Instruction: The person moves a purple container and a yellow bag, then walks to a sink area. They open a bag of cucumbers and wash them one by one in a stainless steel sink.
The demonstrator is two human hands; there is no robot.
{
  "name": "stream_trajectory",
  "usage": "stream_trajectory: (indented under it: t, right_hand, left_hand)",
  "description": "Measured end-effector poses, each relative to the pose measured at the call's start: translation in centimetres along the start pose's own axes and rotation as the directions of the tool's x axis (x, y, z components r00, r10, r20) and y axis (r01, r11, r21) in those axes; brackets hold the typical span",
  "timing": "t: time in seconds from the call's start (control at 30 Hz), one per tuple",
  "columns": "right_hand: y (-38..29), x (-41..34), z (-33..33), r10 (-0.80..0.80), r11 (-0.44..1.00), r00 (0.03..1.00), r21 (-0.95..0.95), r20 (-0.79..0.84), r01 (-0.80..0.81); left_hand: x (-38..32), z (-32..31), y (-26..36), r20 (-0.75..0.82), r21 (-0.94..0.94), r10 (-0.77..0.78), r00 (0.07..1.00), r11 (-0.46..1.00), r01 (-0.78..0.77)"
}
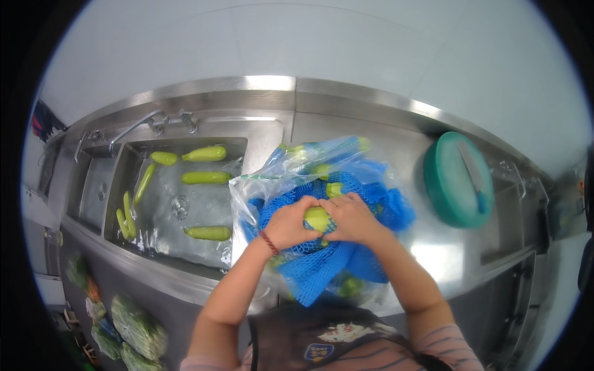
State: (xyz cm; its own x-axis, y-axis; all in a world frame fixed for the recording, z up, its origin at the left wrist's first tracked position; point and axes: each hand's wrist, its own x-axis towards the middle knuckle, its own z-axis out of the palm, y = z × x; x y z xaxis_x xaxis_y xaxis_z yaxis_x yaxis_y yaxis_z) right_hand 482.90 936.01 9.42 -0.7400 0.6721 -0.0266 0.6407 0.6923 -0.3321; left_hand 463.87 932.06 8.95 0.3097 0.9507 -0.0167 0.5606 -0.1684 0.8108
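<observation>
A pale green zucchini (pixel 316 219) with blue mesh about it sits between my two hands. My left hand (pixel 291 224) holds it from the left, with a red-brown bracelet on the wrist. From the right, my right hand (pixel 349 218) curls over the same zucchini, and the two thumbs nearly meet above it. Around and beneath the hands bunches blue foam netting (pixel 311 278). It lies in a clear plastic bag (pixel 253 188) on the steel counter. More zucchini show in the bag, one with its stem end (pixel 334 189) up; others are partly hidden.
To the left, several zucchini (pixel 206 177) lie in a steel sink basin (pixel 239 143) holding water, under a faucet (pixel 134 125). At right, a knife (pixel 471 167) rests on a round green cutting board (pixel 434 185). Bagged vegetables (pixel 137 324) are on the floor at lower left.
</observation>
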Motion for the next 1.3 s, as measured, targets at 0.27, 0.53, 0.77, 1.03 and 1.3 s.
stream_trajectory:
  t: [0.27,0.53,0.77,1.03,1.3]
  right_hand:
    - [0.2,-1.3,-2.8,0.272,0.889,0.875,0.452,-0.401,-0.069]
    - [1.3,-2.3,-3.0,0.316,0.868,0.857,0.488,-0.406,-0.089]
    - [0.8,-2.3,-3.1,0.381,0.707,0.847,0.707,-0.37,-0.009]
    - [-3.2,0.1,-0.4,0.231,0.75,0.929,0.661,-0.288,0.019]
    - [-3.3,-0.9,3.4,0.245,0.868,0.901,0.494,-0.358,-0.04]
  left_hand:
    - [-0.6,2.6,-5.1,0.176,-0.5,-0.074,0.982,0.852,0.154]
    - [0.0,-3.4,-6.3,-0.266,-0.926,-0.53,0.805,0.372,-0.062]
    - [-2.7,0.2,-2.5,0.215,0.344,-0.081,0.973,0.939,0.002]
    - [0.4,-2.0,2.2,-0.002,-0.795,-0.046,0.999,0.606,0.026]
    - [0.4,0.1,0.8,-0.484,-0.453,-0.223,0.846,0.891,-0.025]
